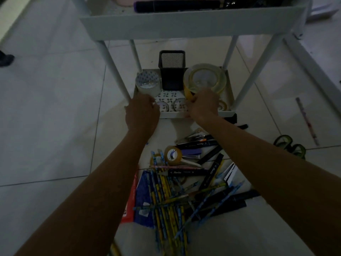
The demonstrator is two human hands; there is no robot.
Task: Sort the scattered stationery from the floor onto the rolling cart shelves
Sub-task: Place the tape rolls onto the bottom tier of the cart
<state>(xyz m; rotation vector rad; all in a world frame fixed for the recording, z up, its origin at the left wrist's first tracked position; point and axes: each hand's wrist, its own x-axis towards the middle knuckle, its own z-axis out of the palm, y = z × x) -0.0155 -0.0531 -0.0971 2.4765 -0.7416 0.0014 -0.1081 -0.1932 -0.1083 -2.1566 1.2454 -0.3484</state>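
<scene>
Fingers of both hands curl down over the front edge of the rolling cart's bottom shelf (227, 93). The left hand (142, 112) sits at the front left corner, its fingertips bent inward just beside the patterned tape roll (147, 83); whether they pinch anything I cannot tell. The right hand (203, 105) is curled at the front of the stack of large clear and yellow tape rolls (204, 79), touching its lower edge, though an actual grip is hidden behind the knuckles.

On that shelf a black mesh pen holder (172, 70) stands at the back between the two tape items, and two small tape rolls (180, 106) lie along the front edge between the hands. Another small roll (223, 105) sits at the front right corner.

The upper shelf (184, 24) carries a dark marker-like object with a purple end (175, 5).

Below the cart, on the pale glossy floor tiles (55, 108), lies a heap of pencils (169, 200), black markers (188, 172), a small clear tape roll (172, 155) and a blue notebook (144, 196) over a red one. Green-handled scissors (289, 145) and a lone pencil (307, 121) lie well apart to the right. The room is dim.
</scene>
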